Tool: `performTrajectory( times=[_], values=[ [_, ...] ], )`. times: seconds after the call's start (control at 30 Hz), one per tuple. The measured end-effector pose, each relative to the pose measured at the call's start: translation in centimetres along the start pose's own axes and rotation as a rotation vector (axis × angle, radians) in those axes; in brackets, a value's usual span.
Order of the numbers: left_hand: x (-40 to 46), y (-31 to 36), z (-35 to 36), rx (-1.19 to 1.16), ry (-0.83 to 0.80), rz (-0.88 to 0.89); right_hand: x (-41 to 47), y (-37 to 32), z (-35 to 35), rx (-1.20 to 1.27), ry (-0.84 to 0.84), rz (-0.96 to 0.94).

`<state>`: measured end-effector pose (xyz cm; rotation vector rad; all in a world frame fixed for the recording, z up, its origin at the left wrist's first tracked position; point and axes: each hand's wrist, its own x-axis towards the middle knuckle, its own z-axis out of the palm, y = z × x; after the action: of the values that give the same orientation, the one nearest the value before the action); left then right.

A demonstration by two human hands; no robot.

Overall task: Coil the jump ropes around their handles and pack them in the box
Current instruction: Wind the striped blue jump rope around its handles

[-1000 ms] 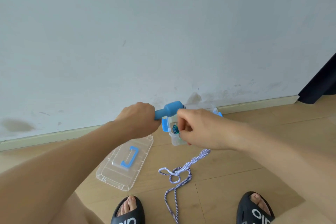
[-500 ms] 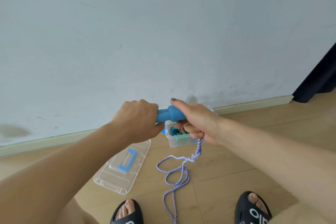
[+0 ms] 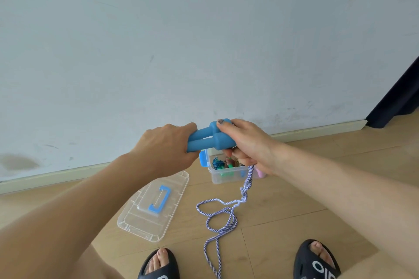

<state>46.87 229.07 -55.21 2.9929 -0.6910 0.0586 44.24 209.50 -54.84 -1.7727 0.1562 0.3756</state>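
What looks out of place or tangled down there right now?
The striped rope hangs from the right hand in a twisted, knotted-looking loop on the floor, not yet coiled round the blue handles that the left hand grips. The box lid lies off, beside the open box.

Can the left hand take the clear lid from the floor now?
Probably not yet: the left hand grips the blue handles. The lid lies uncovered below it, so only the grip hinders.
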Motion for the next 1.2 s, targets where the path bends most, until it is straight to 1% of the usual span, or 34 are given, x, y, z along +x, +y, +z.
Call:
performTrajectory(
  times=[0.13,0.2,0.23,0.3,0.37,0.43,0.5,0.53,0.6,0.67,0.7,0.77,0.8,0.9,0.93,0.97,1.0,1.1,1.2],
  values=[
    [0.1,-0.4,-0.5,-0.042,0.002,-0.043,0.1,-0.1,-0.2,0.028,-0.017,0.003],
    [0.2,-0.8,-0.8,-0.09,-0.032,-0.077,0.5,0.3,-0.4,0.011,0.047,-0.019],
    [0.2,-1.0,-0.8,-0.142,-0.062,-0.099,0.8,0.9,-0.4,-0.055,0.116,-0.078],
    [0.3,-0.9,-0.8,-0.296,-0.131,-0.145,1.2,2.2,-0.2,-0.308,0.293,-0.255],
    [0.3,-0.7,-0.7,-0.414,-0.178,-0.182,1.2,3.0,0.1,-0.551,0.432,-0.429],
    [0.6,-0.8,-0.7,-0.511,-0.19,-0.243,1.0,3.0,0.3,-0.755,0.507,-0.507],
    [0.9,-1.3,-0.8,-0.673,-0.184,-0.342,0.9,3.3,0.6,-1.015,0.534,-0.556],
    [1.1,-1.6,-0.7,-0.757,-0.191,-0.391,0.8,3.4,1.0,-1.154,0.538,-0.595],
    [1.2,-1.9,-0.2,-0.85,-0.243,-0.451,0.1,3.1,2.2,-1.397,0.427,-0.559],
    [1.0,-1.8,0.5,-0.848,-0.305,-0.476,0.3,3.5,3.1,-1.526,0.268,-0.597],
    [1.0,-1.6,0.9,-0.843,-0.325,-0.479,0.1,3.6,3.5,-1.546,0.207,-0.571],
    [1.1,-1.3,1.3,-0.813,-0.335,-0.472,-0.5,3.9,4.3,-1.547,0.098,-0.546],
    [1.1,-1.0,1.5,-0.732,-0.315,-0.447,-0.9,3.5,4.8,-1.551,0.055,-0.576],
    [0.8,-0.2,2.0,-0.188,-0.247,-0.257,-0.9,3.0,5.6,-1.576,-0.024,-0.762],
    [0.6,0.1,2.0,-0.057,-0.236,-0.182,-0.9,2.2,5.2,-1.54,-0.008,-0.771],
    [0.4,0.4,2.1,0.027,-0.231,-0.116,-0.7,1.3,4.5,-1.478,-0.009,-0.727],
    [0.3,0.5,2.2,0.082,-0.219,-0.06,-0.3,0.6,3.6,-1.366,-0.013,-0.693],
    [0.3,1.1,2.1,0.161,-0.166,0.054,0.6,-0.9,0.7,-1.008,-0.09,-0.525],
    [-0.2,1.4,1.6,0.202,-0.144,0.139,0.9,-1.3,-0.8,-0.706,-0.236,-0.353]
  ],
)
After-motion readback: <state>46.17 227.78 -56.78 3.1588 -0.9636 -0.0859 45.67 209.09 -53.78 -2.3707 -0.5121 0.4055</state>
